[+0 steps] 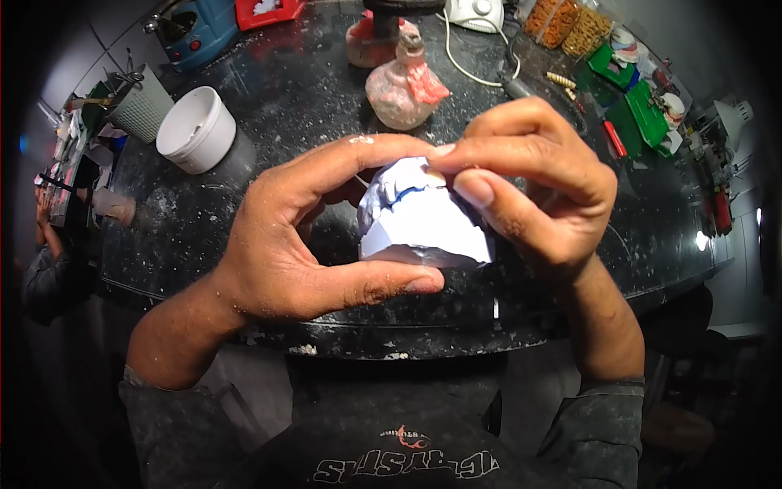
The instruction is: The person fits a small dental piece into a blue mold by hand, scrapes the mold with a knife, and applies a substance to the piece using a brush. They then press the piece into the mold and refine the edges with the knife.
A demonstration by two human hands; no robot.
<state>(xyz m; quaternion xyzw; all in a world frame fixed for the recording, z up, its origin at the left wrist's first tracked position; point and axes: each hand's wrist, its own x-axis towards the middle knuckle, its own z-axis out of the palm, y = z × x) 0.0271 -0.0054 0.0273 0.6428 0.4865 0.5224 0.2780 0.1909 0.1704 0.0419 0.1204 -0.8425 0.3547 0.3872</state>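
A black, white-speckled table (293, 81) spreads before a person whose hands meet above its near edge, around the middle. The left hand (273, 236), curved in a wide C, holds a white plaster-like block (428, 224) between thumb and forefinger. The right hand (554, 175) has thumb and forefinger drawn close together against the block's top. Toward the table's left edge I see a white tub (209, 148); toward the far edge's middle, a pink-stained flask (399, 98). Smallest is a tan piece (436, 174) at the right fingertips; whether they grip it, I cannot tell.
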